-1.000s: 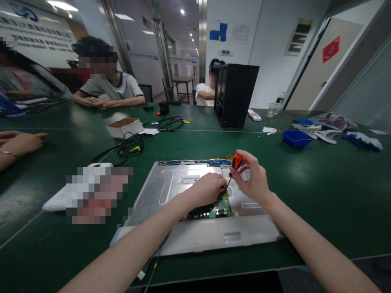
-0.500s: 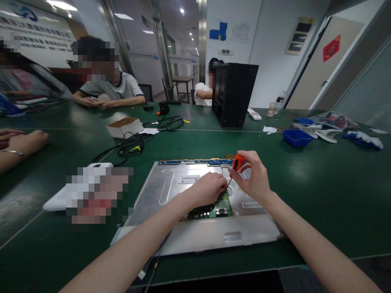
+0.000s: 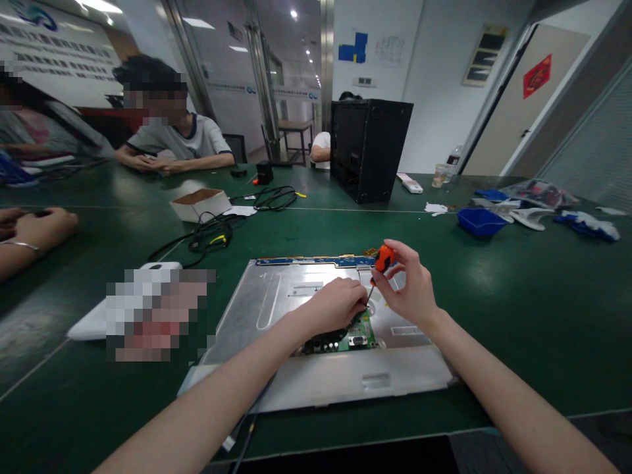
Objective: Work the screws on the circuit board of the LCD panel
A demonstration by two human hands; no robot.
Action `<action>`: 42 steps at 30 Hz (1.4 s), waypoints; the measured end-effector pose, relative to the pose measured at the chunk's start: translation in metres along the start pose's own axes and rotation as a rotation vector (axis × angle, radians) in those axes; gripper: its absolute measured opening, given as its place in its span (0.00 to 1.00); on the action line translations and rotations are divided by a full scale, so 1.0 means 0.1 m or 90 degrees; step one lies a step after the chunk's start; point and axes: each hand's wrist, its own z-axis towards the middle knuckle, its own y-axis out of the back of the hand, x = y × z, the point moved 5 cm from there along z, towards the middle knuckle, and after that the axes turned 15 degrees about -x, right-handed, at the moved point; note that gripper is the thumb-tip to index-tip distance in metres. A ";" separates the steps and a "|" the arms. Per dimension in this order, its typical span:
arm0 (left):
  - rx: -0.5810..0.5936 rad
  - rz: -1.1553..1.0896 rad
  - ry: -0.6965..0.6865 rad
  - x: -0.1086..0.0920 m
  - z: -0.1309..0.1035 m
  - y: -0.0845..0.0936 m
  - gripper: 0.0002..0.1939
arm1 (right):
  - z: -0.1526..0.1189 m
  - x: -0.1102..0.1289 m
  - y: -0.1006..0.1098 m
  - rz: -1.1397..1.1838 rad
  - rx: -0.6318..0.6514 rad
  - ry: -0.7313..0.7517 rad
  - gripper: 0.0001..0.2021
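Observation:
A flat metal display panel (image 3: 276,296) lies on the green table in front of me, with a green circuit board (image 3: 365,334) on its middle and a blue circuit strip (image 3: 306,262) along its far edge. My right hand (image 3: 409,286) grips an orange and black screwdriver (image 3: 384,258), tilted, its shaft pointing down toward the board. Over the board's far side rests my left hand (image 3: 338,303), its fingers curled together close to the screwdriver's tip. What those fingers hold, if anything, is hidden. The tip itself is also hard to see.
Left of the panel lies a white device (image 3: 93,319), partly blurred out. Black cables (image 3: 210,237) and an open carton (image 3: 200,205) lie beyond it. A black computer case (image 3: 385,151) stands at the back, a blue tray (image 3: 481,222) at the right. Other people sit around the table.
The orange handle has turned a little in my right hand. At the back, the black computer case has shifted and turned slightly to the left. My left hand looks the same.

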 end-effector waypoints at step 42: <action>-0.009 0.017 -0.005 0.01 0.01 -0.02 0.05 | 0.03 0.01 -0.01 0.009 0.017 0.030 0.29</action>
